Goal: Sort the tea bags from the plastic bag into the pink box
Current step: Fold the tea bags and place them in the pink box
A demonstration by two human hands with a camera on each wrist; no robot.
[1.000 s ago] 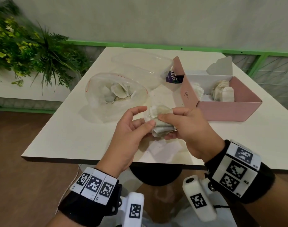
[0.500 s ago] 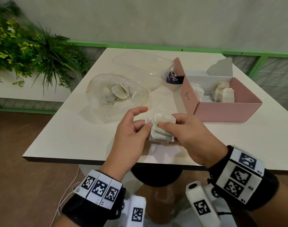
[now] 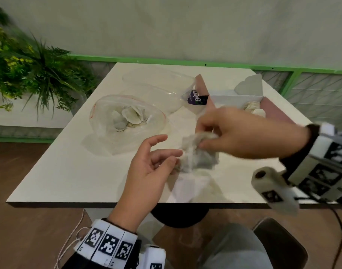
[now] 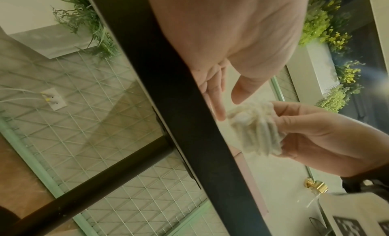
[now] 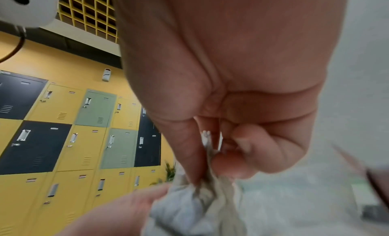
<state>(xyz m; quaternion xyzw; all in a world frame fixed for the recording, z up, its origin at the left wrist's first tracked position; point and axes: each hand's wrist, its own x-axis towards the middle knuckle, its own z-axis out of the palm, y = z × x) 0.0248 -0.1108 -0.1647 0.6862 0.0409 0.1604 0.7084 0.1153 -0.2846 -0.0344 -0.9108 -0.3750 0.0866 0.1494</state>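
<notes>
My right hand [image 3: 203, 140] pinches a bunch of pale tea bags [image 3: 197, 154] by the top and holds it above the white table [image 3: 69, 171]. The right wrist view shows thumb and fingers of that right hand [image 5: 206, 169] clamped on the tea bags [image 5: 189, 206]. My left hand [image 3: 166, 150] is relaxed beside the bunch, fingertips at its left edge. The clear plastic bag [image 3: 127, 121] with more tea bags lies left of centre. The pink box [image 3: 277, 111] stands behind my right hand, largely hidden, with tea bags [image 3: 253, 107] inside.
A second clear plastic bag [image 3: 156, 88] with a purple label [image 3: 195, 98] lies behind the first one. A leafy plant [image 3: 30, 74] stands left of the table. The table's front edge runs just beneath my wrists, and a chair [image 3: 279, 247] sits below right.
My right hand has lifted the bunch of tea bags and swung rightward and away from me, toward the box. My left hand has let go of the bunch and its fingers have spread.
</notes>
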